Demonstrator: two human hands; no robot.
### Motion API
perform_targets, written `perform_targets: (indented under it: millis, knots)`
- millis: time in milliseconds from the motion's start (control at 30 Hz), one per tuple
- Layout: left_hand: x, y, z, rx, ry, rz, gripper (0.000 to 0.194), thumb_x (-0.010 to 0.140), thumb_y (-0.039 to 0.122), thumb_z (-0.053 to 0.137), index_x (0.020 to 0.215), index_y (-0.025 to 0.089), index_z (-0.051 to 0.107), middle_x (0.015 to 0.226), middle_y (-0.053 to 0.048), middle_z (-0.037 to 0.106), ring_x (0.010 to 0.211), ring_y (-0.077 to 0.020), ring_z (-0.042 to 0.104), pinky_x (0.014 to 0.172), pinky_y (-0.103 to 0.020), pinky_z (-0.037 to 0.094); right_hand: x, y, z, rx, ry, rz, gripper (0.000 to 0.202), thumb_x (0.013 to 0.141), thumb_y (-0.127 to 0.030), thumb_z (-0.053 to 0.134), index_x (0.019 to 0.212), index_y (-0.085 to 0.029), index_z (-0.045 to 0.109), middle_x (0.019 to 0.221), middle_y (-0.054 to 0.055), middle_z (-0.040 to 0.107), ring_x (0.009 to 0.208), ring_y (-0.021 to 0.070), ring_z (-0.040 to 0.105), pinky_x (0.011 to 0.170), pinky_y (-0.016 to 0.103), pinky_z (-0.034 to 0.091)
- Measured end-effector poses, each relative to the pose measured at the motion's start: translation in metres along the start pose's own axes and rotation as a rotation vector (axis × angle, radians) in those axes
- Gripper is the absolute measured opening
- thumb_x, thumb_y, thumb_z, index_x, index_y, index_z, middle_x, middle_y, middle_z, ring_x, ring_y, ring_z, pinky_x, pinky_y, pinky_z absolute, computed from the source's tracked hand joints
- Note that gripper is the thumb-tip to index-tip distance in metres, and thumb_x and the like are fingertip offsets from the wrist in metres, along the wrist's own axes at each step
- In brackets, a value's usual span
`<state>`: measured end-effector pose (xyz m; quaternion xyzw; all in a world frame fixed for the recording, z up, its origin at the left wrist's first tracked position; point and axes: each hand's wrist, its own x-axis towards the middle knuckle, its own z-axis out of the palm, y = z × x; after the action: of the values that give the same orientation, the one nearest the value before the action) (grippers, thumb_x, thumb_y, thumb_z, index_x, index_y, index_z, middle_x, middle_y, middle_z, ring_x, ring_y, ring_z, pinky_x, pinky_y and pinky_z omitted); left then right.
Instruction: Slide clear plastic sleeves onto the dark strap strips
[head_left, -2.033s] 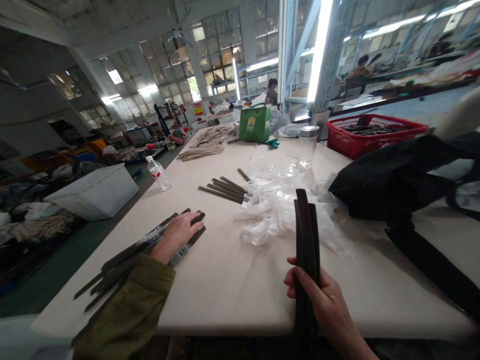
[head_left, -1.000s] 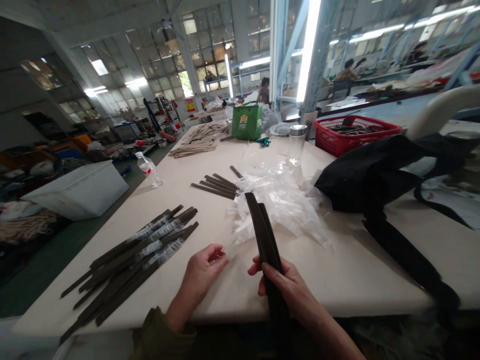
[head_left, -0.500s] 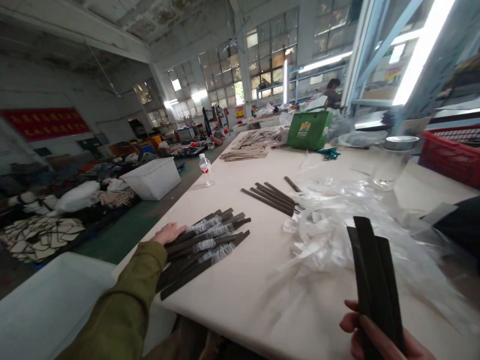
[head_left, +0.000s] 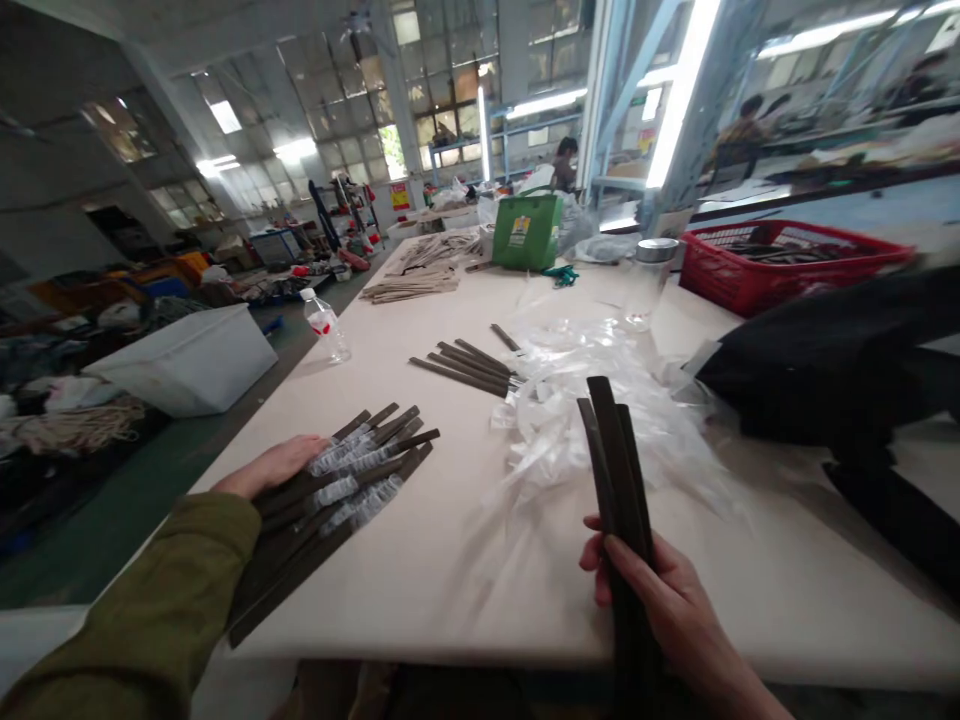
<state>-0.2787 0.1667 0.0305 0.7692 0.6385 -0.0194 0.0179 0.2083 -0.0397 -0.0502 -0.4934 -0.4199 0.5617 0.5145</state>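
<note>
My right hand (head_left: pixel 652 580) is closed around a few dark strips (head_left: pixel 616 470), held upright above the table's front edge. Their lower ends run down past my palm. On the left, my left hand (head_left: pixel 289 462) rests along the far side of a pile of dark strips (head_left: pixel 300 525), fingers stretched out and touching it; the fingertips are partly hidden. Clear crinkled plastic (head_left: pixel 346 487) is wrapped around the middles of several bundles in this pile. More dark strips (head_left: pixel 469 368) lie fanned out in the table's middle, their right ends under loose clear plastic (head_left: pixel 600 400).
The pale table (head_left: pixel 450 560) also holds a water bottle (head_left: pixel 326 328), beige strips (head_left: pixel 412 287), a green bag (head_left: pixel 526 232) and a clear jar (head_left: pixel 649 285). A red basket (head_left: pixel 795 270) and black material (head_left: pixel 825 360) are at the right. White bins (head_left: pixel 195 360) stand left. People sit in the background.
My view has turned to the right, bringing the red basket and black material further in. My right hand still holds the strips, and my left hand stays at the pile.
</note>
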Motion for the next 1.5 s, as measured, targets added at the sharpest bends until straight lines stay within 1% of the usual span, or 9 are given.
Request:
perform_targets:
  millis: [100,200,367,500,667,900,1167,1300,1500]
  knots:
    - [-0.016,0.02,-0.018,-0.04,0.152,-0.171,0.05,0.076,0.051,0.045,0.1,0.016,0.069,0.112,-0.013,0.069,0.105,-0.0296,0.061,0.091,-0.035,0.047,-0.002,-0.002,0.002,0.041,-0.016,-0.029,0.047,0.09,-0.054,0.054,0.114,-0.014,0.051,0.085,0.006,0.062,0.058,0.0125,0.056,0.053,0.025,0.039]
    - [-0.033,0.078,-0.024,-0.381,0.31,-0.26,0.041,0.073,0.053,0.054,0.089,0.019,0.069,0.091,-0.005,0.072,0.088,-0.0239,0.065,0.081,-0.03,0.048,-0.002,-0.005,0.003,0.063,-0.026,-0.039,0.046,0.091,-0.054,0.054,0.113,-0.013,0.052,0.082,0.005,0.061,0.057,0.012,0.056,0.052,0.025,0.036]
    - [-0.052,0.206,-0.016,-0.547,0.0,0.081,0.046,0.081,0.059,0.051,0.063,0.018,0.063,0.062,0.0,0.064,0.062,-0.0153,0.058,0.061,-0.026,0.039,-0.001,-0.006,0.005,0.078,-0.037,-0.057,0.045,0.091,-0.053,0.054,0.113,-0.013,0.052,0.082,0.005,0.062,0.057,0.012,0.056,0.055,0.026,0.038]
    - [-0.043,0.262,-0.011,-0.347,-0.086,0.281,0.039,0.079,0.057,0.06,0.088,0.021,0.073,0.078,-0.001,0.07,0.069,-0.016,0.06,0.064,-0.027,0.037,-0.001,-0.006,0.006,0.083,-0.037,-0.062,0.048,0.09,-0.055,0.055,0.113,-0.013,0.052,0.08,0.004,0.062,0.056,0.0116,0.056,0.054,0.025,0.037]
    - [-0.03,0.28,-0.008,-0.218,-0.236,0.374,0.026,0.083,0.04,0.056,0.085,0.024,0.076,0.076,-0.003,0.072,0.068,-0.0161,0.061,0.061,-0.026,0.034,-0.001,-0.005,0.006,0.098,-0.042,-0.073,0.045,0.091,-0.053,0.054,0.113,-0.013,0.052,0.081,0.004,0.063,0.057,0.0111,0.056,0.055,0.024,0.037]
    - [-0.031,0.285,0.002,-0.252,-0.192,0.337,0.023,0.078,0.028,0.054,0.075,0.018,0.075,0.069,-0.006,0.069,0.062,-0.0169,0.056,0.06,-0.029,0.03,0.0,-0.005,0.008,0.139,-0.06,-0.101,0.044,0.091,-0.051,0.055,0.112,-0.013,0.052,0.082,0.004,0.063,0.057,0.0105,0.058,0.055,0.023,0.039]
    - [-0.062,0.285,0.021,-1.453,-0.306,-0.026,0.034,0.072,0.044,0.072,0.08,0.013,0.064,0.074,-0.005,0.069,0.069,-0.0144,0.061,0.071,-0.025,0.046,0.001,-0.007,0.006,0.129,-0.105,-0.104,0.045,0.089,-0.053,0.058,0.108,-0.012,0.057,0.086,0.007,0.065,0.053,0.0084,0.055,0.049,0.02,0.036]
    - [-0.1,0.295,0.033,-1.545,-0.268,-0.062,0.034,0.074,0.045,0.073,0.076,0.013,0.064,0.072,-0.004,0.068,0.065,-0.0109,0.057,0.066,-0.021,0.042,-0.003,-0.019,0.009,0.143,-0.315,0.075,0.056,0.089,-0.058,0.054,0.124,-0.014,0.056,0.058,0.0,0.057,0.041,0.0062,0.037,0.04,0.018,0.025]
    - [-0.127,0.311,0.04,-1.405,-0.195,-0.017,0.028,0.074,0.039,0.071,0.073,0.013,0.061,0.067,-0.002,0.064,0.062,-0.011,0.052,0.06,-0.021,0.039,0.008,-0.04,0.026,0.098,-0.306,-0.067,0.043,0.087,-0.05,0.061,0.109,-0.012,0.062,0.068,0.001,0.059,0.051,0.0074,0.052,0.049,0.017,0.039]
